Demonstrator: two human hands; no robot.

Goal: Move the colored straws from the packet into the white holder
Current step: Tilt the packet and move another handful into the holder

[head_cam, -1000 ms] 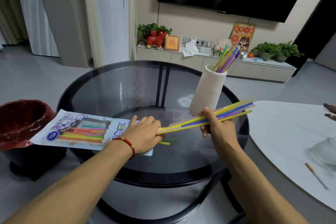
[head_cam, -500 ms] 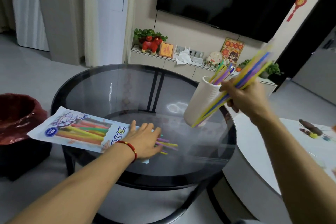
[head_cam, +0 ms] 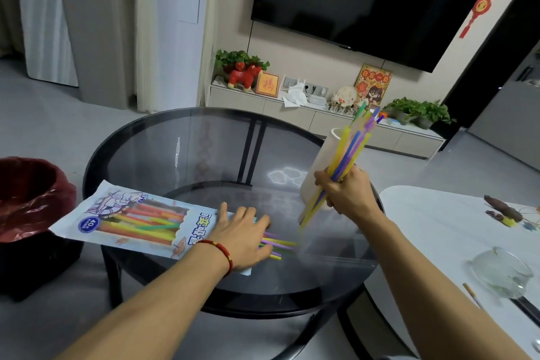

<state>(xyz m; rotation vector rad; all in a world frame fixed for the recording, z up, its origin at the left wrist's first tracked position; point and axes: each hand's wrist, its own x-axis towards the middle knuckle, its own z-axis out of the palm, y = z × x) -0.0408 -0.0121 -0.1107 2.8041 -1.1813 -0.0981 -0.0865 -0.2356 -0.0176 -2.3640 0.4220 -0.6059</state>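
1. Against the frame half a second back, I am seeing the right hand [head_cam: 349, 197] sitting lower and nearer the table; the bundle of straws [head_cam: 339, 172] it is gripping was slanted out to the right and is now standing steeper, just in front of the white holder [head_cam: 320, 166].
2. The right hand's fingers are curling round the middle of the bundle. The bundle's upper ends are reaching about level with the holder's rim; its lower ends are hanging above the glass, blurred. I cannot tell whether any straw of this bundle is inside the holder.
3. The left hand [head_cam: 244, 238] is lying as before: flat, fingers straight, pressing the open end of the packet [head_cam: 137, 221] onto the table, gripping nothing.
4. A few loose straws [head_cam: 276, 245], yellow and purple, are poking out past the left fingertips onto the glass.
5. The bundle is showing mostly yellow with blue and purple: thin, straight, smooth tubes. More straws [head_cam: 366, 118] are already standing in the holder, tips fanning green, purple and blue.
6. The holder is a tall white cylinder, matte. The packet is a flat glossy bag with printed artwork and coloured straws showing through.
7. The round table [head_cam: 187, 152] is smoked glass in a black frame. A bin with a red liner [head_cam: 27, 199] is standing to its left.
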